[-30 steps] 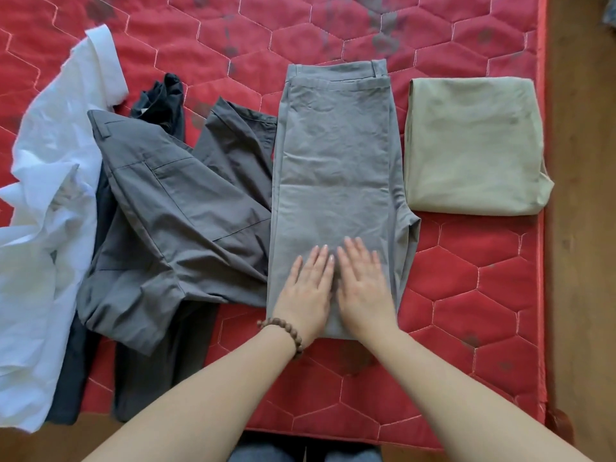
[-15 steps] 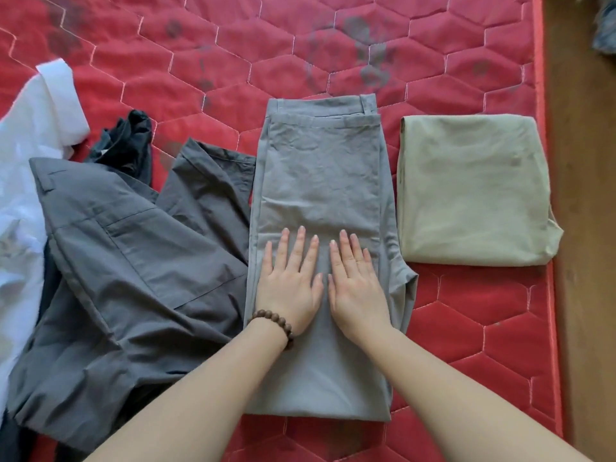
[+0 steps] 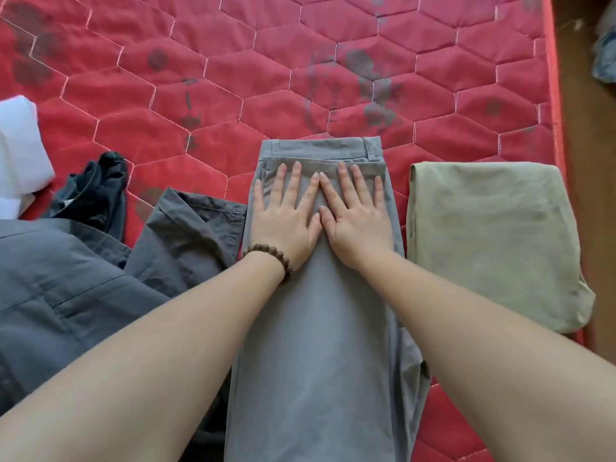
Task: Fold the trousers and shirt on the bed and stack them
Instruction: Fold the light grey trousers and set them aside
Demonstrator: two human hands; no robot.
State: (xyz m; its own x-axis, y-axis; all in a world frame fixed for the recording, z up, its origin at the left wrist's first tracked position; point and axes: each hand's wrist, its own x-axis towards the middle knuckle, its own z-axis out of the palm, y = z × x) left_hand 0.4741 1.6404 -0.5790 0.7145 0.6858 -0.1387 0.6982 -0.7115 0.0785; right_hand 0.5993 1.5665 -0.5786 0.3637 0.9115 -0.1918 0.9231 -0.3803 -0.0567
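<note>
The bed (image 3: 300, 78) is covered in a red quilt with six-sided stitching, and it fills most of the view. Its right edge runs down the far right side, with bare floor past it.

The grey trousers (image 3: 316, 345) lie in the middle of the bed. They are long and thin, and their long way runs straight from the person out to the waistband at the far end. Both arms reach out along them.

Just to the right sits a folded green cloth (image 3: 493, 241), close to the trousers but not on them. To the left is a crumpled dark grey shirt (image 3: 66, 295), and its edge touches the trousers. Past it are a black cloth (image 3: 96, 191) and a white cloth (image 3: 20, 155).

The left hand (image 3: 283, 221) and the right hand (image 3: 356, 221) lie flat and spread wide on the trousers, just below the waistband. Their thumbs touch. They hold nothing; they only press down.

I think the next fold brings one end of the trousers over to the other. The far red part of the bed is free, so there is room. Both hands are equally near the waistband.
</note>
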